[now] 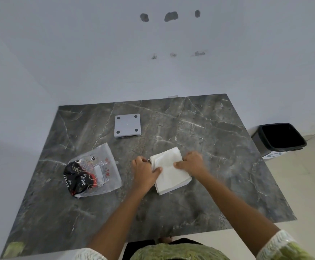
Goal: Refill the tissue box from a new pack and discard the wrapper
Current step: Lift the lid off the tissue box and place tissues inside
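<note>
A white stack of tissues (168, 170) fills the open tissue box, whose pale edge (187, 182) shows at the right corner on the dark marble table (209, 128). My left hand (144, 172) grips the stack's left side, thumb on top. My right hand (191, 163) presses on its right side with the fingers curled over the edge. The emptied clear plastic wrapper (94, 172), printed black and red, lies flat to the left, apart from both hands. A grey square lid or base with four dark dots (127, 125) lies farther back.
A black waste bin (280, 137) stands on the floor beyond the table's right edge. A white wall runs behind the table. My green and white clothing shows at the bottom.
</note>
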